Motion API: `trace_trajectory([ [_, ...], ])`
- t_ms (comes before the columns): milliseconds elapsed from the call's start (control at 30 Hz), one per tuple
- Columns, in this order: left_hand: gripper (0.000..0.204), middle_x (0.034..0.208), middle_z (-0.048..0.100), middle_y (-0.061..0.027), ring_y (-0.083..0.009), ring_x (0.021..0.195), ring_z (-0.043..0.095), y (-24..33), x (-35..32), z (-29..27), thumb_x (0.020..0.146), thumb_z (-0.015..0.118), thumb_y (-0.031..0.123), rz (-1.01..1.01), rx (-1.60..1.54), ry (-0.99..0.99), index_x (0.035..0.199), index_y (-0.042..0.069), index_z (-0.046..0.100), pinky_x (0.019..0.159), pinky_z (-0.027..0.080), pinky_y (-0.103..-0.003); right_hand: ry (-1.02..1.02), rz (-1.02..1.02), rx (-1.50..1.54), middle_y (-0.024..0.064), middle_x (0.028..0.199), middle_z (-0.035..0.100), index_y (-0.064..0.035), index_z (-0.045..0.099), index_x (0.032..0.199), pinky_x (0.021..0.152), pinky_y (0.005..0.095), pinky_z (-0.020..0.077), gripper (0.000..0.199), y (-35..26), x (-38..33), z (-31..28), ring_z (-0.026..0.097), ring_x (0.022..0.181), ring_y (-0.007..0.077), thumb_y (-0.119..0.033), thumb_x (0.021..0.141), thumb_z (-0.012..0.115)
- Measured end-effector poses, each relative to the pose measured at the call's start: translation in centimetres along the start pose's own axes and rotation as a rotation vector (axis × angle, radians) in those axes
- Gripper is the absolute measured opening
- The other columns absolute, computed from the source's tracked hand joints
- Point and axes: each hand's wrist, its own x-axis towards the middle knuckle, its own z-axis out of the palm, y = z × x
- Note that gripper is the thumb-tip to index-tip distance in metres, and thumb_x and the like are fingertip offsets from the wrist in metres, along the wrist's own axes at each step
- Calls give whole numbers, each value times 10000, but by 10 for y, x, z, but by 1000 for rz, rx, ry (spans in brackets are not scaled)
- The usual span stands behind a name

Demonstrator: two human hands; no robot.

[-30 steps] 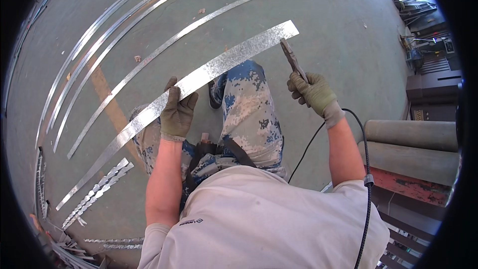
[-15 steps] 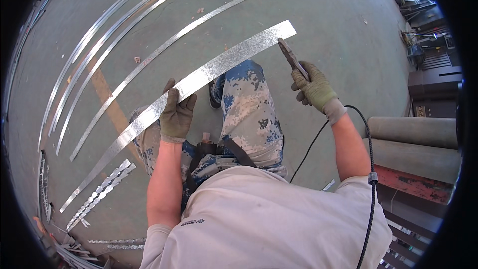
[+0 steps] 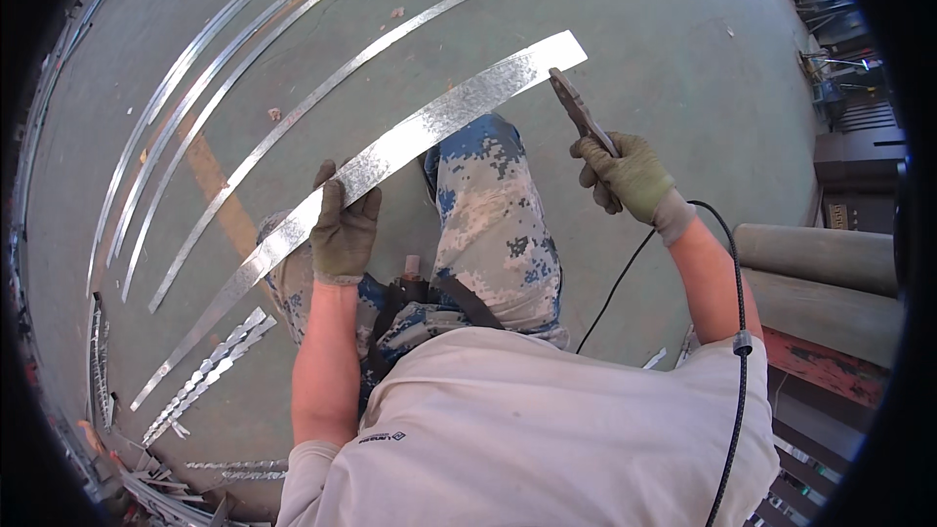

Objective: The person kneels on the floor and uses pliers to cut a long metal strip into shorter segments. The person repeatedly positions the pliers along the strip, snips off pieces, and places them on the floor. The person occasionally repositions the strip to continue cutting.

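A long, wide galvanised metal strip [image 3: 439, 117] runs diagonally from lower left to upper right above the green floor. My left hand [image 3: 344, 224], in an olive work glove, grips this strip near its middle. My right hand [image 3: 630, 176], gloved the same, holds a pair of dark metal snips [image 3: 576, 109] whose tip points at the strip's far right end, close to it. My knee in camouflage trousers [image 3: 488, 205] is under the strip between the two hands.
Several narrower metal strips [image 3: 293, 107] lie on the floor to the upper left. Notched offcuts [image 3: 205, 371] lie at the lower left. Grey pipes [image 3: 820, 259] are stacked at the right. A black cable [image 3: 734, 332] hangs by my right arm.
My right hand with the snips has moved slightly up and toward the strip's right end. My left hand keeps its grip on the strip.
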Motion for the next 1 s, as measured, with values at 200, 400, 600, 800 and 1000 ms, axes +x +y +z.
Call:
trace_trajectory([
  [200, 383, 1405, 667, -87, -261, 1281, 652, 3, -7, -5, 1087, 564, 184, 13, 15, 32, 1470, 187, 557, 1076, 551, -487, -175, -75, 56, 62, 735, 653, 8, 682, 1127, 440, 287, 440, 375, 3, 2, -15, 575, 504, 122, -355, 1064, 613],
  [400, 382, 1421, 656, -76, -271, 1319, 622, 3, -12, 0, 1074, 593, 202, 38, 95, 94, 1456, 217, 574, 1052, 565, -497, -433, -71, 276, 86, 732, 683, 44, 687, 1130, 430, 295, 462, 368, 17, 18, -35, 595, 486, 140, -308, 1068, 599],
  [600, 365, 1431, 648, -82, -276, 1327, 615, 6, -18, 2, 1076, 587, 196, 57, 137, 123, 1439, 226, 600, 1020, 582, -496, -657, -30, 500, 118, 695, 683, 79, 686, 1127, 388, 309, 452, 424, 41, 41, -40, 591, 436, 175, -330, 1063, 596],
  [800, 350, 1430, 649, -81, -283, 1318, 621, 11, -24, 5, 1075, 588, 206, 62, 100, 137, 1423, 215, 621, 1007, 587, -493, -911, -45, 716, 173, 626, 653, 104, 690, 1069, 348, 339, 436, 513, 63, 56, -33, 562, 382, 230, -405, 1020, 651],
  [1000, 349, 1407, 666, -83, -298, 1302, 632, 16, -27, 11, 1074, 587, 213, 79, 49, 64, 1420, 226, 630, 992, 589, -506, -1270, -78, 979, 176, 692, 679, 134, 672, 1134, 394, 340, 454, 504, 76, 55, -9, 592, 440, 226, -359, 1035, 635],
])
